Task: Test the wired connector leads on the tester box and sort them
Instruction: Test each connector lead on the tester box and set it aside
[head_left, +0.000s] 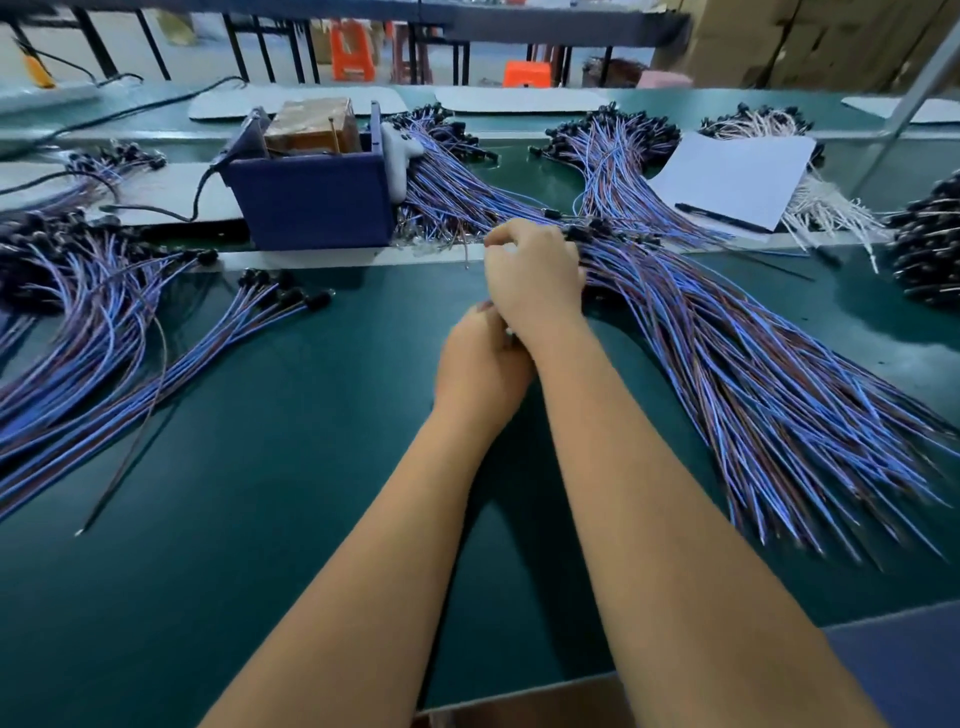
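On our left the sorted leads (104, 332) fan over the green worktop (260, 519), the blue tester box (311, 202) behind them. At centre our left hand (480, 364) curls its grip shut, on what we cannot tell, while our right hand (532, 280) pinches at the untested pile (753, 374) (picking, we judge). Next: carry one lead to the box.
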